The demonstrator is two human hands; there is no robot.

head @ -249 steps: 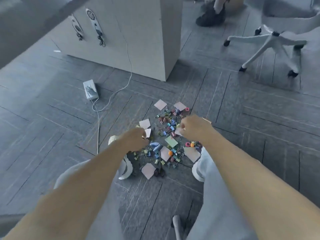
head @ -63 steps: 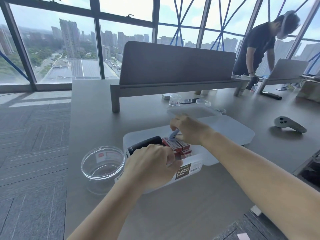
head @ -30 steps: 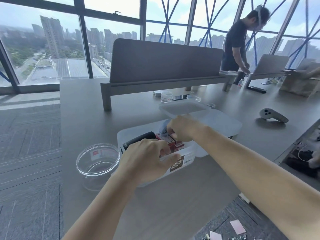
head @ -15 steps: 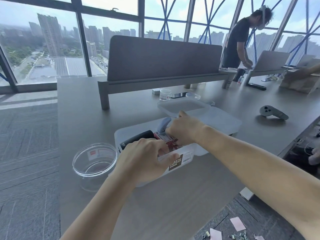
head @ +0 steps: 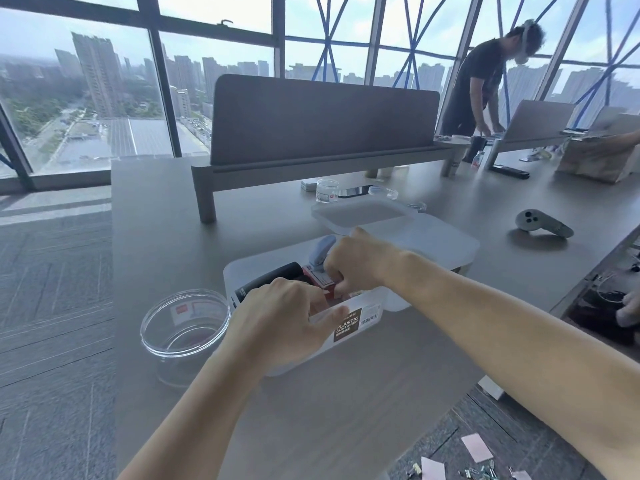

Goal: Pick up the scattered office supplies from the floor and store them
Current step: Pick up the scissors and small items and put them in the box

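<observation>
Item 1. Plastic container (head: 348, 325): translucent white, open-topped, brown label on its near wall. It stood on the grey desk (head: 156, 209), near the front edge.

Contents seen:
- a black cylinder (head: 273, 275) lying along the left side
- red boxes (head: 317, 282) in the middle
- a pale blue item (head: 322, 252) standing tilted at the far side, just beside the right hand

Item 2. Left hand (head: 280, 317): its fingers (head: 313, 301) were curled over the container's near rim, with the thumb pressed on the outer wall beside the label. It gripped the container.

Item 3. Right hand (head: 360, 265): it reached into the container from the right. The fingers (head: 334, 277) were curled downward onto the red boxes. Whether they pinched anything could not be told.

Item 4. Scattered supplies: pink sticky notes (head: 476, 448) and small clips (head: 481, 474) lay on the carpeted floor at lower right, below the desk edge and well apart from the container.

Item 5. Clear round jar (head: 185, 327): open, upright, just left of the container.

Item 6. Translucent lid (head: 360, 214): it rested on a second white bin (head: 446, 244) behind the container.

Item 7. Small clear jar (head: 327, 190): it stood farther back, near the grey divider screen (head: 322, 116).

Item 8. Grey handheld controller (head: 540, 225): it lay on the desk to the right.

Item 9. Another person (head: 478, 81) in dark clothing stood bent over a laptop (head: 540, 119) at the far right.
</observation>
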